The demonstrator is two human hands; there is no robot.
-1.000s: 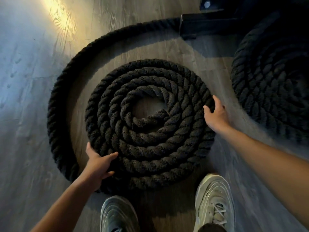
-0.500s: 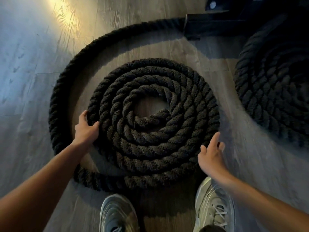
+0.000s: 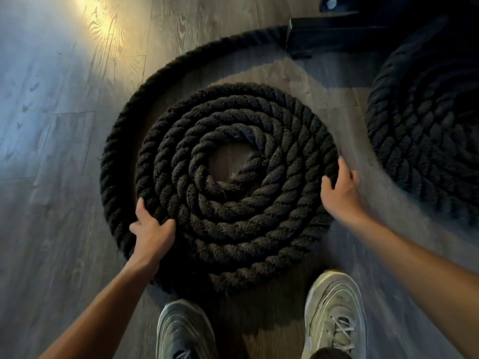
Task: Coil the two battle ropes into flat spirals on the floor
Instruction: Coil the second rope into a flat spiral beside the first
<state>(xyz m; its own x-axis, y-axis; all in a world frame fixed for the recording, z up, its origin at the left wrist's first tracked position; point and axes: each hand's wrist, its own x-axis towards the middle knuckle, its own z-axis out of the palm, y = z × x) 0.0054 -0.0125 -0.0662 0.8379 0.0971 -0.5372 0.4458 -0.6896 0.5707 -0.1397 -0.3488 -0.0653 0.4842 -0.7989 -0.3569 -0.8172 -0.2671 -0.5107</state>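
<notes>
A thick black battle rope [image 3: 233, 229] lies on the wood floor as a flat spiral of several turns, right in front of my feet. Its loose outer length [image 3: 114, 161] curves round the left side and runs up to the back. My left hand [image 3: 151, 231] grips the spiral's lower-left edge, thumb and fingers on the outer turn. On the right edge, my right hand [image 3: 339, 195] has its fingers curled over the outer turn. A second black rope coil [image 3: 425, 141] lies in shadow at the right, apart from my hands.
A black metal base [image 3: 326, 37] stands at the back, where the loose rope length ends. My two light sneakers [image 3: 185, 330] [image 3: 334, 312] are planted just below the spiral. Grey wood-plank floor [image 3: 51, 125] stretches to the left, with a bright light patch at the top.
My left hand slid down from the spiral's left side to its lower left. My right hand rose from the lower right to the right edge. The loose outer loop lies closer to the spiral.
</notes>
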